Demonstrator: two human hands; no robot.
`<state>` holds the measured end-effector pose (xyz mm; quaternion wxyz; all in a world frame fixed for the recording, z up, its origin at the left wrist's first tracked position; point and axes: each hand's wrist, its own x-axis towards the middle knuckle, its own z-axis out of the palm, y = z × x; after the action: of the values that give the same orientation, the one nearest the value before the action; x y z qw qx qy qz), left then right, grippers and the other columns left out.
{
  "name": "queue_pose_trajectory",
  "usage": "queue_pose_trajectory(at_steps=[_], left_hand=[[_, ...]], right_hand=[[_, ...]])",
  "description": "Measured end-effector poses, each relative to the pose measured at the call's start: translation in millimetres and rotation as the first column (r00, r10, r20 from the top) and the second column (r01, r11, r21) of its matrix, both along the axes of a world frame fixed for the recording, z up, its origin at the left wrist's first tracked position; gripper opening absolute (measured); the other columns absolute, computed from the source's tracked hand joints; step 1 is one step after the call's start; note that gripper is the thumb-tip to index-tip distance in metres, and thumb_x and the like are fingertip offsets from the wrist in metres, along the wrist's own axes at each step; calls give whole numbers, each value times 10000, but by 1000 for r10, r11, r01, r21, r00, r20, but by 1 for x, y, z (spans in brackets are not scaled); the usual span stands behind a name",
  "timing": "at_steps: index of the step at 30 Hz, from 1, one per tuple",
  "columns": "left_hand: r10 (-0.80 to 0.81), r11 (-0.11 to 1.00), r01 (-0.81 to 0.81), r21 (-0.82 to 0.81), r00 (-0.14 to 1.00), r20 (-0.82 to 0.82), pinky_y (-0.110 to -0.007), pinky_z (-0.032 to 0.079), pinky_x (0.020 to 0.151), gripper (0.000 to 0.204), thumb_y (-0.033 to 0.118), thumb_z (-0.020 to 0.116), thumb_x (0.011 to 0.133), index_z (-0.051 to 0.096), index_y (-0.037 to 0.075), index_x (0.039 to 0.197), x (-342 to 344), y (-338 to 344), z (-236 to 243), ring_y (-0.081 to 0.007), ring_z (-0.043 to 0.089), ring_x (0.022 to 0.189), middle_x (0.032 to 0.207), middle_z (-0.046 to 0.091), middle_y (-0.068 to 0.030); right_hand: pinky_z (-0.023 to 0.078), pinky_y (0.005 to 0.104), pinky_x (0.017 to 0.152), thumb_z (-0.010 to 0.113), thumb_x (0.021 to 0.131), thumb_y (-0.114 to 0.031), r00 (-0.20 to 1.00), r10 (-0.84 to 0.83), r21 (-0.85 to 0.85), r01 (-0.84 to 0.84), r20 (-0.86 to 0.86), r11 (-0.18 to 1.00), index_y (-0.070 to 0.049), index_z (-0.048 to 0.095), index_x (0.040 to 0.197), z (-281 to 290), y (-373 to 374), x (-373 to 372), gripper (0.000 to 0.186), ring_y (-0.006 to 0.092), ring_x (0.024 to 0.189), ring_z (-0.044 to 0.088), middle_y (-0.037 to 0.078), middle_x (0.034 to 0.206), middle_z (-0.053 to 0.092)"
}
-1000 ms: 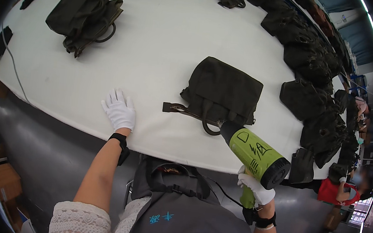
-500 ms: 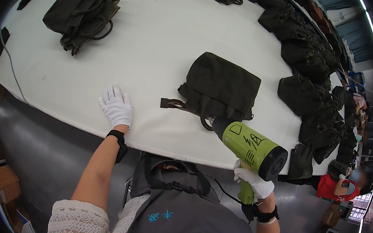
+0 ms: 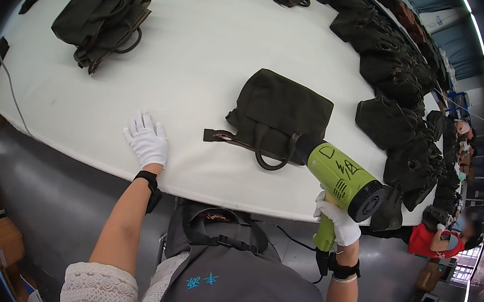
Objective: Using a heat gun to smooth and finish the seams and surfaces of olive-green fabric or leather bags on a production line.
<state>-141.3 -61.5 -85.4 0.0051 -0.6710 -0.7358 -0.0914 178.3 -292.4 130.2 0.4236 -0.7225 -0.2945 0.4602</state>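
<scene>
In a white glove, my right hand (image 3: 338, 222) grips the handle of a green hair dryer (image 3: 344, 175). Its black nozzle is over the near right part of a dark handbag (image 3: 284, 111), beside one of the handles. That bag lies flat on the white-covered table (image 3: 197, 69), with its handle loop toward me and a zipper end sticking out to the left. My left hand (image 3: 147, 141), also gloved in white, rests flat on the table with the fingers spread, to the left of the bag and apart from it.
More dark bags (image 3: 99, 21) are piled at the far left. A long row of dark bags (image 3: 400, 79) lines the right side of the table. At the right edge a person in a red vest (image 3: 430, 241) handles a bag. A cable (image 3: 13, 85) hangs over the left edge.
The hair dryer in my right hand has moved right and a little up, so its nozzle now sits right of the bag's near handle. My left hand stays flat on the table.
</scene>
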Motion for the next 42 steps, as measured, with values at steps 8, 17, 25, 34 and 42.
queue_pose_trajectory(at_steps=[8,17,25,34,42], left_hand=[[-2,999,2,-36,1000,-11,-491,148,1121,505,352,438,924,424,65,1339,4,-1,4,-287,307,1339,1426,389,-136],[-25,999,24,-21,999,-47,-490,162,1118,507,347,419,931,411,76,1360,3,-1,-1,-282,311,1337,1439,378,-118],[-19,1000,17,-21,996,-91,-481,171,1117,508,355,408,939,412,74,1363,3,1,-5,-280,315,1341,1439,378,-121],[-19,998,25,54,994,-106,-470,161,1121,517,340,409,937,413,39,1358,14,-17,-14,-286,300,1351,1441,372,-130],[-58,997,62,41,992,-109,-467,155,1123,520,335,411,930,414,42,1360,38,-62,-9,-286,279,1364,1450,355,-140]], right_hand=[[466,244,547,637,762,-42,994,-111,-78,111,8,991,-30,598,868,3,-29,-1,114,116,596,569,31,756,585],[468,247,549,644,753,-25,981,-195,-89,192,-23,977,-31,596,841,5,-53,4,100,124,605,577,42,758,588],[476,256,553,647,765,-37,963,-270,-90,268,-11,959,-31,596,821,-2,-73,6,76,125,600,582,39,751,586],[466,260,563,632,776,-47,976,-218,-6,218,-17,976,-35,586,809,-2,-56,29,58,122,615,573,29,754,577],[468,256,575,640,778,-60,985,-164,0,164,-54,986,-35,591,830,0,-58,52,76,121,626,574,28,765,577]])
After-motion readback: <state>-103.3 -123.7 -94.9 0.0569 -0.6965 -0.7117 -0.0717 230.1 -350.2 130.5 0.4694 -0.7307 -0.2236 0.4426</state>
